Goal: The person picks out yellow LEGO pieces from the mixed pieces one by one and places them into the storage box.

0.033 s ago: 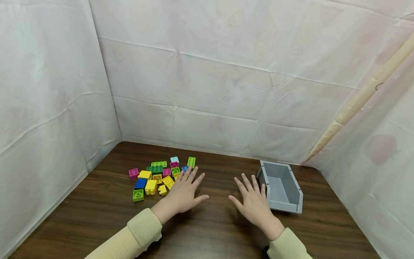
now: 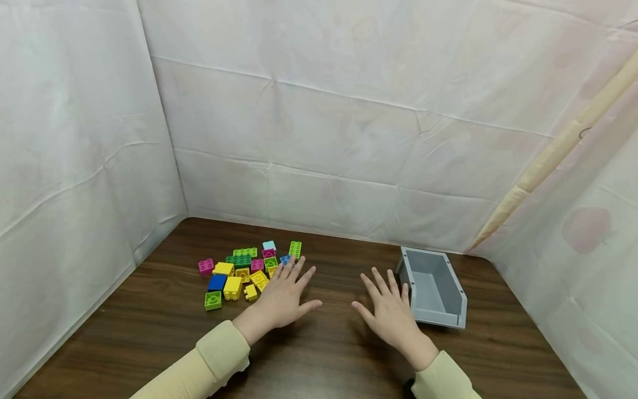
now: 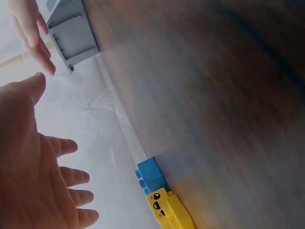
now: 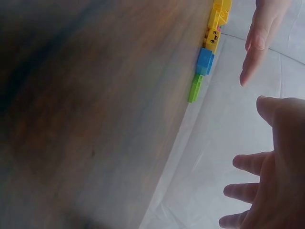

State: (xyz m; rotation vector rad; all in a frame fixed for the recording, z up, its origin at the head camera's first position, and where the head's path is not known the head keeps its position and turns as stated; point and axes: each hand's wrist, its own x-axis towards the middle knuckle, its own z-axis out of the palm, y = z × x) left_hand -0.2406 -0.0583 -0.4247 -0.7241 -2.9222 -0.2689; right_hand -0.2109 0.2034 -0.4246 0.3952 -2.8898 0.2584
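My left hand [image 2: 282, 296] hovers palm down with its fingers spread, overlapping the near right side of a group of toy building bricks in the head view. Among them are a blue brick [image 2: 216, 282], a yellow brick [image 2: 232, 288] and a lime green brick [image 2: 212, 301]. In the left wrist view a yellow brick with a printed face [image 3: 167, 207] lies beyond the fingers, beside a light blue brick [image 3: 151, 174]. My right hand [image 2: 392, 315], likewise spread and holding nothing, is just left of a grey plastic bin [image 2: 463, 310]. Part of the bricks is hidden behind the left fingers.
The dark wooden table [image 2: 329, 354] carries the bricks on its left and the bin on its right. White cloth walls [image 2: 319, 122] stand along its back and sides. A cloth-wrapped pole [image 2: 548, 155] slants down at the back right corner.
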